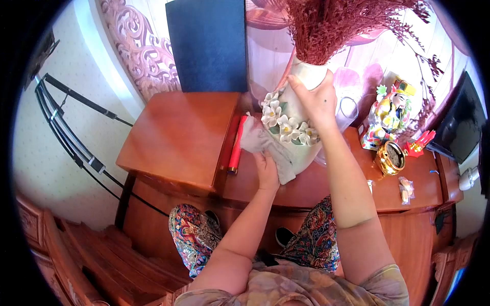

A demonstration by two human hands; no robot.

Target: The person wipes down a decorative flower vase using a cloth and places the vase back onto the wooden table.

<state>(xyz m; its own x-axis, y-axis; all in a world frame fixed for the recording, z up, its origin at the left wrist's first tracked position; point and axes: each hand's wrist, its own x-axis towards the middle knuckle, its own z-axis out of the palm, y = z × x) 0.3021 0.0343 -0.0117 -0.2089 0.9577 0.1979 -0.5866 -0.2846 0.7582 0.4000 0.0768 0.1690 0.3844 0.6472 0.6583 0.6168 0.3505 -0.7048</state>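
Head view: the right hand held the neck of a cream-white ceramic vase with raised white flowers, thumb on the near side, the other fingers wrapped around the far side and mostly out of sight. Reddish-brown dried sprays stood in its mouth. The left hand pressed a thin, crumpled grey cloth to the vase's lower left side, thumb and fingers bunched on the fabric; fingertips partly covered, exact pinch couldn't be told. The vase was over the glossy reddish-brown wooden tabletop, leaning a bit; whether the base touched couldn't be told. A slim red cylinder lay just beside the cloth, next to the brown wooden cabinet. Clear glass vessel behind the right wrist.

Step in hand, as judged: wiping the vase body, mid-pass. The next move called for a steady neck grip, light cloth pressure around the raised petals, which could snag fabric or chip, and clearance from the glass.
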